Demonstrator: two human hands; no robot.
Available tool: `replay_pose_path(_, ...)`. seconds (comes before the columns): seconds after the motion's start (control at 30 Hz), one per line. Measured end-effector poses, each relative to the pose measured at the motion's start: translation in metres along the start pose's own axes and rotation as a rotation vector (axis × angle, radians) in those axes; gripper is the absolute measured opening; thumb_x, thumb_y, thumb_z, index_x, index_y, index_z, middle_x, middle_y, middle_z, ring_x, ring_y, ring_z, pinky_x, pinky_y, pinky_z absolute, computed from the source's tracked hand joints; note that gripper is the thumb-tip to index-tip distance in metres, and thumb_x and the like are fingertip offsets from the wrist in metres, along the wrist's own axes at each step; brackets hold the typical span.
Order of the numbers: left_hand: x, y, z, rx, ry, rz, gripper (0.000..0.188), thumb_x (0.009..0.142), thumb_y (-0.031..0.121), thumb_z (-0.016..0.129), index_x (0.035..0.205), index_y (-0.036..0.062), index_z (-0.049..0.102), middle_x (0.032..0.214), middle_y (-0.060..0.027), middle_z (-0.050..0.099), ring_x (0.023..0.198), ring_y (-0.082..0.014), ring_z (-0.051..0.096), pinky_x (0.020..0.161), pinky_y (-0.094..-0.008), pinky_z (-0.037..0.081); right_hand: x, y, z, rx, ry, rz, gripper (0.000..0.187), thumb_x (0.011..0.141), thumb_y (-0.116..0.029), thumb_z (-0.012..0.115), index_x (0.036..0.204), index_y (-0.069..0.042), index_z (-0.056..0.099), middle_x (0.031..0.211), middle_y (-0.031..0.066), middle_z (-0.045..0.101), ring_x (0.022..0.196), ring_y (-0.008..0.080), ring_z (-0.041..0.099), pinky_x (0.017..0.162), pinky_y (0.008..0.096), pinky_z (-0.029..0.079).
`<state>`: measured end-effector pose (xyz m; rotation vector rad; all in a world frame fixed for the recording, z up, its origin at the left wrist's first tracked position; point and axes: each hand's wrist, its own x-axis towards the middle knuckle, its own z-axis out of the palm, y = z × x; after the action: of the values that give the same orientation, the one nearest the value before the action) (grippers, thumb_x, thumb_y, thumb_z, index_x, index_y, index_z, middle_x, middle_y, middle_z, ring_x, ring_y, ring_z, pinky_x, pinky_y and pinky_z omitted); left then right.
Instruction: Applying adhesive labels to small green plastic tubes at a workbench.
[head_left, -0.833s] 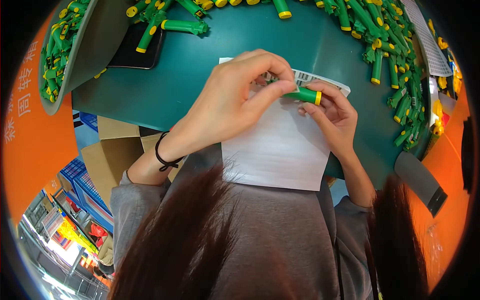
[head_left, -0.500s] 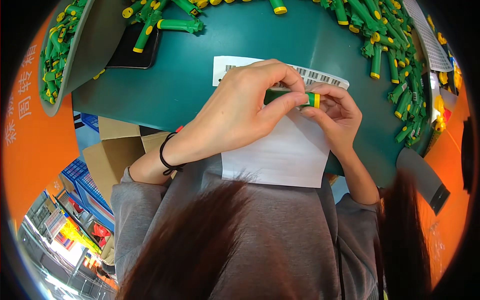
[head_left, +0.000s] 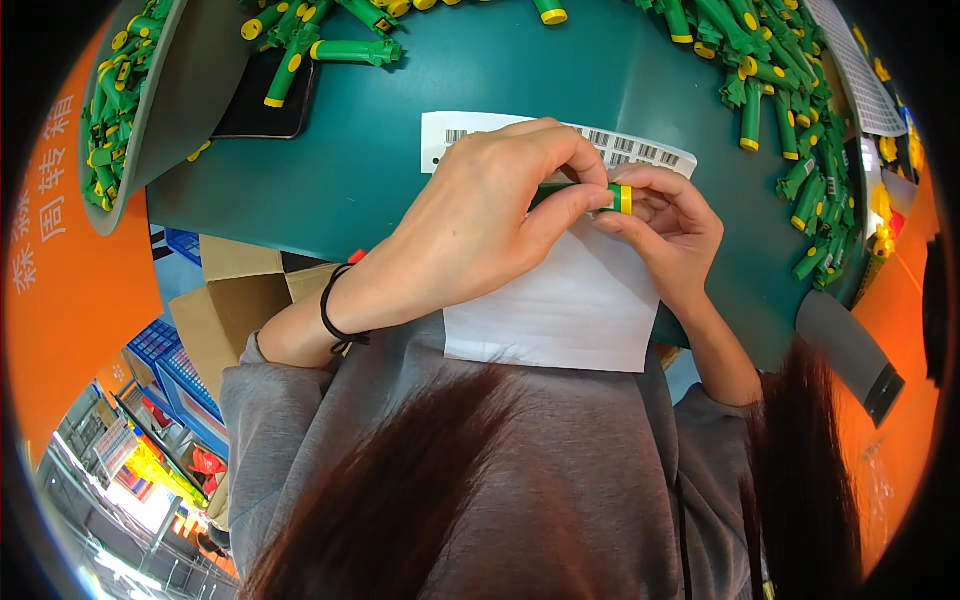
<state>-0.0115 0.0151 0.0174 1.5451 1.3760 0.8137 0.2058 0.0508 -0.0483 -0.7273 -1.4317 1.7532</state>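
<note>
Above the white sheet of barcode labels (head_left: 560, 310), both my hands meet at a small green tube-shaped toy with a yellow end cap (head_left: 626, 200). My left hand (head_left: 490, 215) pinches its green body between thumb and fingers, hiding much of it. Curled around the capped end is my right hand (head_left: 675, 225), its thumb and fingertips close against the toy. Printed barcodes show on the sheet's far part, beyond my knuckles; the near part is plain white and reaches my lap. Whether a label is between my fingers cannot be made out.
More green tube toys pile up at the right table edge (head_left: 800, 140) and along the far side (head_left: 355, 52). A grey bin (head_left: 160, 110) at left holds many. Beside it lies a black flat slab (head_left: 275, 105). An open cardboard box (head_left: 235, 310) stands below the table's left edge.
The toy's capped end has shifted slightly left between my hands. Both hands otherwise keep nearly the same pose and grip.
</note>
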Motion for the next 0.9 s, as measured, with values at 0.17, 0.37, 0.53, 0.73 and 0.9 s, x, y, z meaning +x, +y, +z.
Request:
replay_pose_path(0.17, 0.001, 0.002, 0.001, 0.016, 0.004, 0.007, 0.011, 0.09, 0.003, 0.071, 0.099, -0.0028, 0.068, 0.098, -0.0094, 0.071, 0.09, -0.0185, 0.069, 0.085, -0.0313, 0.054, -0.001, 0.0, -0.001, -0.024, 0.003, -0.001, 0.039, 0.082, 0.013, 0.074, 0.118, 0.007, 0.061, 0.121, 0.0157, 0.063, 0.108, 0.0217, 0.065, 0.093, 0.0333, 0.058)
replay_pose_path(0.37, 0.005, -0.012, 0.005, -0.283, 0.046, -0.118, 0.01, 0.094, 0.007, 0.069, 0.099, -0.0012, 0.069, 0.097, -0.0064, 0.072, 0.09, -0.0126, 0.067, 0.083, -0.0294, 0.054, 0.001, -0.001, -0.006, -0.029, -0.03, -0.065, 0.038, 0.081, 0.014, 0.073, 0.117, 0.006, 0.061, 0.121, 0.0174, 0.063, 0.109, 0.0235, 0.065, 0.093, 0.0344, 0.058)
replay_pose_path(0.53, 0.002, -0.009, 0.005, -0.405, -0.068, -0.173, 0.021, 0.101, 0.021, 0.063, 0.1, 0.0006, 0.07, 0.086, -0.0018, 0.068, 0.08, -0.0075, 0.061, 0.074, -0.0244, 0.051, 0.004, -0.002, -0.005, -0.042, -0.025, -0.046, 0.039, 0.079, 0.013, 0.074, 0.115, 0.005, 0.062, 0.122, 0.0177, 0.063, 0.113, 0.0266, 0.063, 0.098, 0.0391, 0.053)
replay_pose_path(0.73, -0.007, -0.009, -0.032, -0.23, 0.318, 0.081, 0.024, 0.097, 0.025, 0.067, 0.103, 0.0037, 0.076, 0.079, -0.0038, 0.071, 0.07, -0.0061, 0.057, 0.062, -0.0227, 0.045, 0.036, -0.024, -0.005, -0.382, -0.045, -0.198, 0.036, 0.082, 0.007, 0.074, 0.117, 0.002, 0.066, 0.124, 0.0147, 0.062, 0.103, 0.0196, 0.062, 0.094, 0.0342, 0.05)
replay_pose_path(0.9, -0.034, 0.019, -0.179, 0.199, 1.341, 0.154, 0.044, 0.104, 0.034, 0.055, 0.113, -0.0065, 0.071, 0.104, -0.0112, 0.073, 0.093, -0.0101, 0.066, 0.081, -0.0221, 0.051, 0.122, -0.044, 0.016, -1.051, 0.072, -0.181, 0.032, 0.089, -0.022, 0.075, 0.113, -0.001, 0.069, 0.105, 0.009, 0.067, 0.081, 0.0179, 0.062, 0.076, 0.0301, 0.051)
